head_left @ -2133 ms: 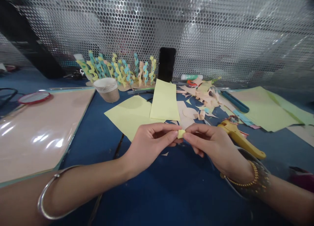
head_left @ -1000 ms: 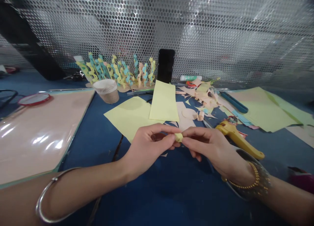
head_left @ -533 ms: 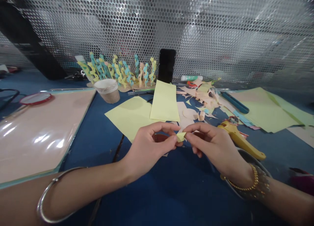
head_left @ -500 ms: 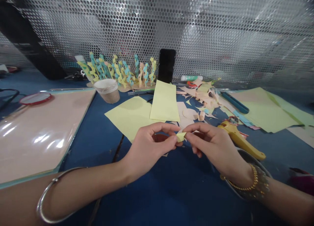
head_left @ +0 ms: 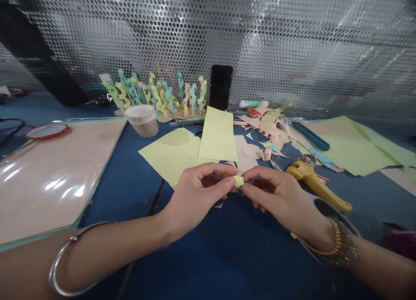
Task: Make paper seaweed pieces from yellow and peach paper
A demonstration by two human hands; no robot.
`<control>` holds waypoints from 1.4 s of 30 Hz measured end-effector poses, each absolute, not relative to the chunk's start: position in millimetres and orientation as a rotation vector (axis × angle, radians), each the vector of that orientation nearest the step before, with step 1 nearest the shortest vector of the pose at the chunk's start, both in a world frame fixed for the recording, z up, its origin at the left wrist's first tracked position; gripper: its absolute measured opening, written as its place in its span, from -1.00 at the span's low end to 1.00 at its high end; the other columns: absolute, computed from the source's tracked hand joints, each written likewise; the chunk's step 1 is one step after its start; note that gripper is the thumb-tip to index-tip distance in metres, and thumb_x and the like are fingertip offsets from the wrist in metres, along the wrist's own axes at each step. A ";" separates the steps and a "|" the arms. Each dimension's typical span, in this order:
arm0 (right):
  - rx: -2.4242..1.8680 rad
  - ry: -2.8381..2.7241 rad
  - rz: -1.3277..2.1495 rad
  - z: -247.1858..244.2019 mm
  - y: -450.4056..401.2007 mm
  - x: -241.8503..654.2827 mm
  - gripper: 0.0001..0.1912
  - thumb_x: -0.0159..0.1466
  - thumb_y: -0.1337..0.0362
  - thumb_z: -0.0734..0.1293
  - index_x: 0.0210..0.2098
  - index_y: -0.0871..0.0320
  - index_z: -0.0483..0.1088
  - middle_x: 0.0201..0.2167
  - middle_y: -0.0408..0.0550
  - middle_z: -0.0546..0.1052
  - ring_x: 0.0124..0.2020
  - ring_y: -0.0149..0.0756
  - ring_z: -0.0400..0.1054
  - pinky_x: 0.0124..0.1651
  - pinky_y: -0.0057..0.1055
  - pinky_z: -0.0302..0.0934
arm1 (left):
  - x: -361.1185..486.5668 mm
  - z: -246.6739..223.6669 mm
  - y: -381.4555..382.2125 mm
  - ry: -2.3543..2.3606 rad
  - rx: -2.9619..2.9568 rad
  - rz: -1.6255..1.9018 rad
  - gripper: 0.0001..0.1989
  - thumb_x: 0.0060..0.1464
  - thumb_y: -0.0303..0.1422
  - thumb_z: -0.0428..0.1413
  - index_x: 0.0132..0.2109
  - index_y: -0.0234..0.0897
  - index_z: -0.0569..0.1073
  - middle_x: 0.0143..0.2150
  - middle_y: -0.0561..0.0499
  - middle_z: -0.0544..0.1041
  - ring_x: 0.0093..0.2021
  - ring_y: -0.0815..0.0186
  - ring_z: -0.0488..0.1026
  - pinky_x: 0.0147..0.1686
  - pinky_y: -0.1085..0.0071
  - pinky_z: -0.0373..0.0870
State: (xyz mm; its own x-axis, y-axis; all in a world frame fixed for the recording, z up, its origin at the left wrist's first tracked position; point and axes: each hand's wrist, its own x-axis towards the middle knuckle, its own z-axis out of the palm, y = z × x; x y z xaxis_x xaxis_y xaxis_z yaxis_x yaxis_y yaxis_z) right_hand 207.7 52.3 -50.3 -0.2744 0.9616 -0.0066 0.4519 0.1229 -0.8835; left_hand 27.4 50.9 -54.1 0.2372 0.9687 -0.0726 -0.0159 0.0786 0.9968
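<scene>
A small piece of yellow paper [head_left: 238, 181] is pinched between my two hands, above the blue table. My left hand [head_left: 198, 191] grips its left side between thumb and fingers. From the right, my right hand [head_left: 276, 189] holds the other side with thumb and index finger. The paper's lower part and some fingertips are hidden. Just beyond the hands lie a folded yellow sheet [head_left: 218, 135] and a flat yellow sheet [head_left: 172, 154]. Pale pink paper [head_left: 242, 150] shows behind my fingers.
Curly paper strips [head_left: 159, 96] stand at the back near a paper cup [head_left: 142, 120]. A phone [head_left: 221, 86] leans upright behind. Paper scraps [head_left: 269, 126], a blue cutter [head_left: 311, 136] and a yellow-handled tool [head_left: 320, 189] lie right. A plastic-covered folder [head_left: 61, 174] is left.
The yellow paper has shifted slightly and shows a smaller, more compact face between my fingers. My right hand has come a little closer to my left, which has barely moved.
</scene>
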 end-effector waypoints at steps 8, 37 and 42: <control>-1.382 -1.814 1.070 -47.7 49.9 206.1 -0.82 0.19 0.15 0.32 -0.35 0.12 0.44 -0.52 -0.17 0.44 -0.60 -0.46 0.24 -0.56 -0.50 0.16 | 27.9 -55.6 52.8 0.996 1.234 1.021 -0.90 0.03 -0.40 0.21 -0.25 -0.18 0.60 -0.42 0.10 0.59 -0.40 0.46 0.50 -0.39 0.64 0.43; -1.390 -1.913 0.855 -47.4 45.9 205.2 -0.83 0.25 0.16 0.29 -0.36 0.11 0.43 -0.46 -0.17 0.45 -0.55 -0.44 0.25 -0.49 -0.46 0.15 | 28.5 -52.5 53.3 1.074 1.230 0.900 -0.84 0.05 -0.28 0.19 -0.28 -0.29 0.53 -0.44 0.04 0.55 -0.39 0.36 0.51 -0.43 0.54 0.41; -1.366 -1.890 0.850 -47.3 46.9 203.9 -0.84 0.24 0.16 0.29 -0.36 0.09 0.44 -0.47 -0.17 0.45 -0.55 -0.43 0.25 -0.50 -0.46 0.14 | 28.2 -52.3 52.5 1.067 1.242 0.892 -0.85 0.06 -0.27 0.18 -0.32 -0.28 0.51 -0.47 0.06 0.54 -0.40 0.37 0.52 -0.40 0.52 0.43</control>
